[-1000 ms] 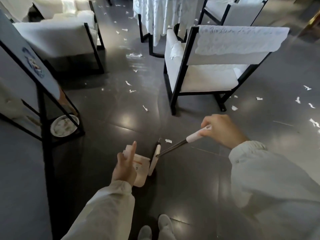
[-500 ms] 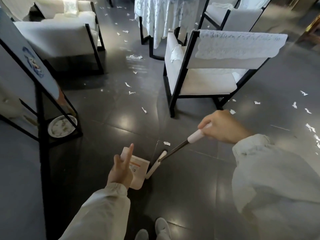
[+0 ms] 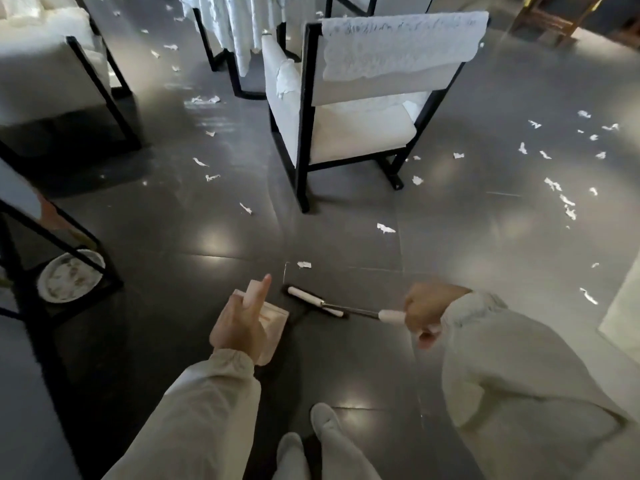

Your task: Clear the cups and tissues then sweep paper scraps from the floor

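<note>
The fingers [image 3: 423, 337] of the right hand [image 3: 427, 308] are curled tight round the white end of the broom [image 3: 313, 301], whose brush lies flat on the floor [image 3: 346, 375] a little ahead of the shoes [image 3: 323, 419]. The left hand [image 3: 239, 329] grips the dustpan [image 3: 275, 318], with one finger sticking straight up, and the pan sits low beside the brush. This is the sweeping part of the job. One paper scrap [image 3: 304, 264] lies just past the brush, and many more are spread near the chair [image 3: 349, 126] and far off to the right. Next, I think the brush should reach past that near scrap and pull it back into the pan, with the pan's edge kept down on the floor so nothing slips under.
</note>
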The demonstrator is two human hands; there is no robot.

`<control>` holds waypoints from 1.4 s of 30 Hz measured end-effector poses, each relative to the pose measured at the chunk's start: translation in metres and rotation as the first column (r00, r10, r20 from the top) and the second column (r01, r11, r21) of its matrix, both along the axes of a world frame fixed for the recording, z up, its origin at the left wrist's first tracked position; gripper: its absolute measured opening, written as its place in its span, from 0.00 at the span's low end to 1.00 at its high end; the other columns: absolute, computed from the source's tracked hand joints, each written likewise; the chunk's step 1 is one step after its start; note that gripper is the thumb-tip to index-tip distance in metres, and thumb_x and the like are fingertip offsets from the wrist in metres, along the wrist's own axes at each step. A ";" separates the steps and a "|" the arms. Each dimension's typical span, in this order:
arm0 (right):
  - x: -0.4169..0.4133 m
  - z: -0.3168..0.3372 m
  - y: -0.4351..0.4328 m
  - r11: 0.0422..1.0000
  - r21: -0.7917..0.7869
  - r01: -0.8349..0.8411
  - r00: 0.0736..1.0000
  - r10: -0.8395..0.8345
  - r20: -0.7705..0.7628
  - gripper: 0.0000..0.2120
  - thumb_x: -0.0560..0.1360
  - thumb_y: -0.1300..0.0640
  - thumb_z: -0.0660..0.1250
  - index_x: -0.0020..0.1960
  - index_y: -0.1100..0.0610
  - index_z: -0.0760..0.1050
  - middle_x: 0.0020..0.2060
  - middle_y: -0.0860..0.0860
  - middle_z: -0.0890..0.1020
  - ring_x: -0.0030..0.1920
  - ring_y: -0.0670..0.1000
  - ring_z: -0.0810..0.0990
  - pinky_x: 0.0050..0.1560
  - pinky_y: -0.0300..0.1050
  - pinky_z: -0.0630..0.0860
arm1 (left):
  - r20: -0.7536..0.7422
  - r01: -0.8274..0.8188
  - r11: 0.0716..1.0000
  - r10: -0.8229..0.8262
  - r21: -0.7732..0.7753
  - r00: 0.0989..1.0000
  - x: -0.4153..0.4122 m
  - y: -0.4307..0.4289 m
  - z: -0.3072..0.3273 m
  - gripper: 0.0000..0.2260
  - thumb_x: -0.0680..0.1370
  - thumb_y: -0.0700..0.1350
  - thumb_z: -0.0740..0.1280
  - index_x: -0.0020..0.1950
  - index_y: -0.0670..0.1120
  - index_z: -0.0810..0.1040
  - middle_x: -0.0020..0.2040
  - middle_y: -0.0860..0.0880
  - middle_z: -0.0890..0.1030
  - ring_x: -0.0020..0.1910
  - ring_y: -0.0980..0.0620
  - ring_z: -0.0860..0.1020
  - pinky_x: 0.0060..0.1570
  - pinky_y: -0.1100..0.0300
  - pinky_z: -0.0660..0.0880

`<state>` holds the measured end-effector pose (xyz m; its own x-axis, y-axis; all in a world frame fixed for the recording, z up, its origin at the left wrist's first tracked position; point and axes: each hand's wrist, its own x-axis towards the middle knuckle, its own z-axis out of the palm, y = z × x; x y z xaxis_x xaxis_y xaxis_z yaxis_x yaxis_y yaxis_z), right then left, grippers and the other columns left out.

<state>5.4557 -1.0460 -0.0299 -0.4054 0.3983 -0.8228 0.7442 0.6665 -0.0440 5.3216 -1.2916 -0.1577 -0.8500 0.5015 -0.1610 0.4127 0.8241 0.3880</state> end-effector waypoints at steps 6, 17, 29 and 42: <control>0.039 -0.058 -0.033 0.972 -0.163 0.167 0.984 -0.154 0.094 0.11 0.76 0.56 0.61 0.39 0.60 0.77 0.24 0.47 0.77 0.25 0.44 0.72 0.30 0.37 0.68 | -0.061 0.063 0.996 -0.059 0.070 0.996 0.021 0.012 -0.004 0.35 0.75 0.31 0.59 0.75 0.60 0.59 0.51 0.45 0.69 0.37 0.47 0.74 0.38 0.50 0.78; 0.105 -0.012 -0.002 0.914 -0.169 0.370 0.901 -0.397 -0.174 0.06 0.75 0.62 0.62 0.47 0.63 0.76 0.28 0.54 0.73 0.27 0.51 0.70 0.30 0.40 0.67 | -0.055 0.040 0.988 -0.032 0.152 0.998 0.061 0.024 0.022 0.34 0.74 0.29 0.61 0.75 0.56 0.62 0.50 0.42 0.69 0.35 0.50 0.69 0.34 0.61 0.68; 0.214 -0.042 0.044 0.412 -0.540 0.734 0.263 -0.906 -0.333 0.10 0.77 0.59 0.60 0.40 0.61 0.72 0.26 0.52 0.74 0.21 0.47 0.71 0.18 0.31 0.63 | 0.015 -0.001 0.973 -0.003 0.231 1.000 0.163 0.156 0.068 0.33 0.74 0.33 0.59 0.74 0.61 0.60 0.49 0.45 0.67 0.42 0.44 0.70 0.45 0.52 0.69; 0.312 -0.003 0.243 0.604 -0.379 0.701 0.221 -0.690 -0.690 0.25 0.73 0.66 0.62 0.68 0.52 0.69 0.36 0.52 0.73 0.26 0.51 0.70 0.24 0.42 0.69 | -0.005 0.171 0.903 -0.184 0.395 0.983 0.226 0.385 0.080 0.33 0.74 0.34 0.55 0.71 0.67 0.60 0.49 0.48 0.68 0.43 0.47 0.70 0.47 0.56 0.67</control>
